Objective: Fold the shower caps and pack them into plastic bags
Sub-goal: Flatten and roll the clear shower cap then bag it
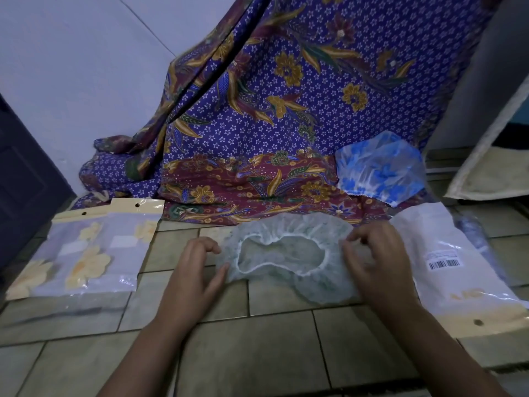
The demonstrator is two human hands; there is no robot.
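A pale green shower cap [286, 253] lies on the tiled floor with its elastic opening facing up. My left hand [191, 270] pinches its left edge between thumb and curled fingers. My right hand [372, 262] grips its right edge with curled fingers. A blue-patterned shower cap [378, 167] lies further back on the right, on the cloth. Two packed plastic bags with yellow flower prints [86, 250] lie at the left. A white plastic bag with a barcode label [446, 262] lies at the right.
A purple and maroon batik cloth [257, 124] hangs down and spreads over the floor behind the cap. A dark door [25, 179] stands at the far left. A pale board [492, 156] leans at the far right. Tiled floor [257, 353] fills the foreground.
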